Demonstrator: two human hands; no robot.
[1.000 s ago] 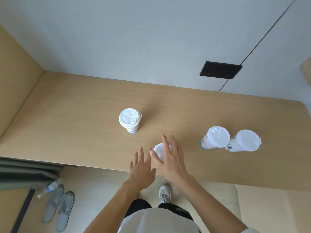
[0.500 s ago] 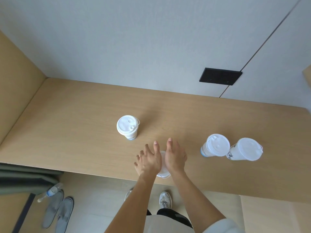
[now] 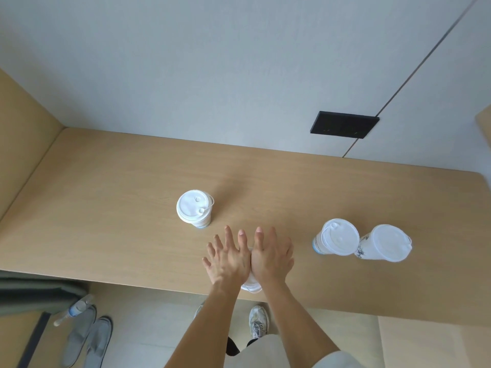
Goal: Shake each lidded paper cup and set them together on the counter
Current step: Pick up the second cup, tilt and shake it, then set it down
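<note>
Step in hand, as I judge it: shaking one cup of the set. I hold a white-lidded paper cup (image 3: 252,286) between my two palms above the front edge of the light wooden counter (image 3: 106,208). Only the rim of its lid shows, below the heels of my hands; the body of the cup is hidden.

My left hand (image 3: 228,258) presses flat against the cup's left side, fingers spread and extended forward, not curled around it. My right hand (image 3: 271,257) presses against the right side in the same way, fingers extended and slightly fanned. The two hands nearly meet at the thumbs. This is a palm clamp, not a finger grasp.

Next move, as I judge it: shake the cup, then carry it right and set it upright beside the pair of white-lidded paper cups (image 3: 361,241), which stand touching each other. The flat clamp calls for steady inward pressure, or the cup may slip.

A single white-lidded paper cup (image 3: 194,213) stands apart on the left, still to be gathered.
</note>
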